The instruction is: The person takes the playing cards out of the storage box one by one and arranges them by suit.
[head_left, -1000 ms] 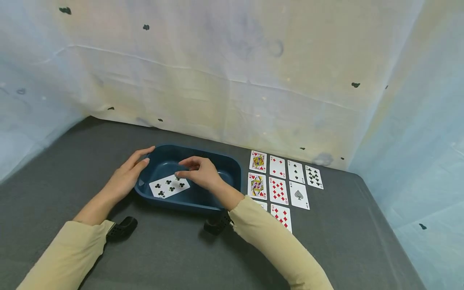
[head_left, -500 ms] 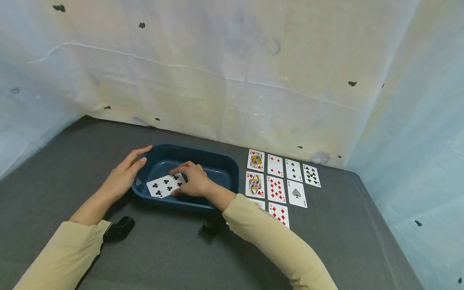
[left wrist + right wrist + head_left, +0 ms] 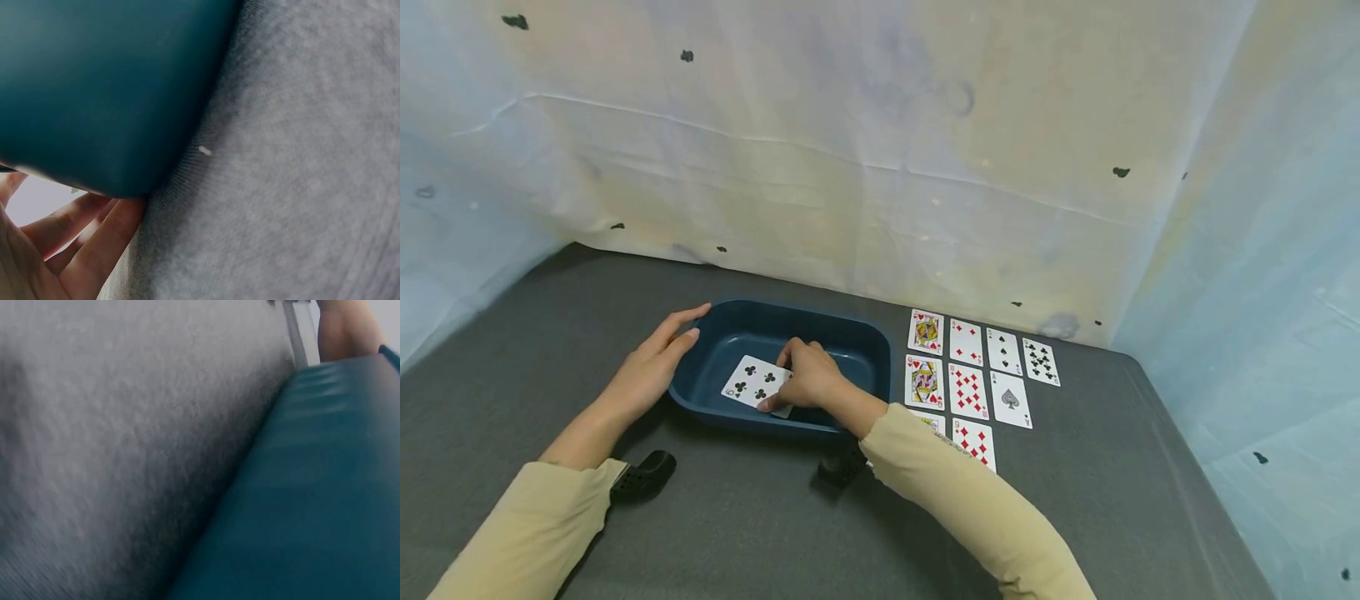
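In the head view a dark blue tray (image 3: 850, 327) stands on the grey table. My left hand (image 3: 650, 367) holds its left end, thumb at the rim and fingers along the outside. The left wrist view shows those fingers (image 3: 103, 250) against the tray's outer wall. Inside the tray, a white clubs playing card (image 3: 752, 379) lies tilted under my right hand (image 3: 812, 377). My right thumb and fingers pinch the card by its right part, which they partly cover. The right wrist view shows mostly the tray's outer side (image 3: 300, 487), not the card.
Right of the tray, several playing cards lie face up in columns, among them a ten of diamonds (image 3: 968, 391) and an ace of spades (image 3: 1011, 400). My right sleeve (image 3: 970, 492) partly covers the nearest ones. A pale cloth (image 3: 865, 200) hangs behind the table.
My right hand has come down onto the clubs card and pinched it. The card has turned and shifted right within the tray. My left hand stays at the tray's left end.
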The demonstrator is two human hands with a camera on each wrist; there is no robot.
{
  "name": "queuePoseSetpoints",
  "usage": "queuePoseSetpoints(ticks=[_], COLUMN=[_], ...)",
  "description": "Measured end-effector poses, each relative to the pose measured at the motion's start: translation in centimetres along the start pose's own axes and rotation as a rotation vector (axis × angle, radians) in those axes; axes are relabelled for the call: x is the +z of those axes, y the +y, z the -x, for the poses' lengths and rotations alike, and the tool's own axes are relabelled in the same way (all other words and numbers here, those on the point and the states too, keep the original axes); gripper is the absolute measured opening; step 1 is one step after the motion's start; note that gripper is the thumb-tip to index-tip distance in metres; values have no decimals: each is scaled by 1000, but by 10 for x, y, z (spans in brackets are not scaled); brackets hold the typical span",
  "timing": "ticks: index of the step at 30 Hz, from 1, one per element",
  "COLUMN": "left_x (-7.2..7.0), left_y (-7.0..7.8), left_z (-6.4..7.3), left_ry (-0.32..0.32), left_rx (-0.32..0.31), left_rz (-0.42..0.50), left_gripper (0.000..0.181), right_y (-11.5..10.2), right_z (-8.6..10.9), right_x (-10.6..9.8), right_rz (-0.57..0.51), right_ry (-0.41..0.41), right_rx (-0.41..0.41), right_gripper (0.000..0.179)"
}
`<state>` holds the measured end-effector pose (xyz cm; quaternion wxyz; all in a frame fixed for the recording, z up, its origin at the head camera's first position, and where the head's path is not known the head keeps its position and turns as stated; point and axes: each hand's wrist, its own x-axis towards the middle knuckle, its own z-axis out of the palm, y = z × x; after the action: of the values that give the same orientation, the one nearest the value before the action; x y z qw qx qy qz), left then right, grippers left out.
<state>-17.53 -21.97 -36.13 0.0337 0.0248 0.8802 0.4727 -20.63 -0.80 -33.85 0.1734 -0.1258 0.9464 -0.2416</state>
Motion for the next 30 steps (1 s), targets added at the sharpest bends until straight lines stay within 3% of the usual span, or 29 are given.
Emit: queuePoseSetpoints(ticks=[6, 12, 22, 30], left_x=[0, -2, -4, -5], left_y=[0, -2, -4, -4], left_z=[0, 0, -1, 1], left_ry=[-4, -11, -37, -47], left_rx=[0, 26, 65, 67], left_rz=[7, -5, 9, 20], left_gripper=[56, 55, 57, 57], right_y=[3, 4, 26, 51], right_z=[2, 9, 30, 50], right_x=[-3, -8, -34, -49], right_rz=[-182, -348, -700, -831], right_ry=[3, -23, 32, 138], right_rx=[2, -54, -170, -228], right_gripper=[33, 40, 46, 50])
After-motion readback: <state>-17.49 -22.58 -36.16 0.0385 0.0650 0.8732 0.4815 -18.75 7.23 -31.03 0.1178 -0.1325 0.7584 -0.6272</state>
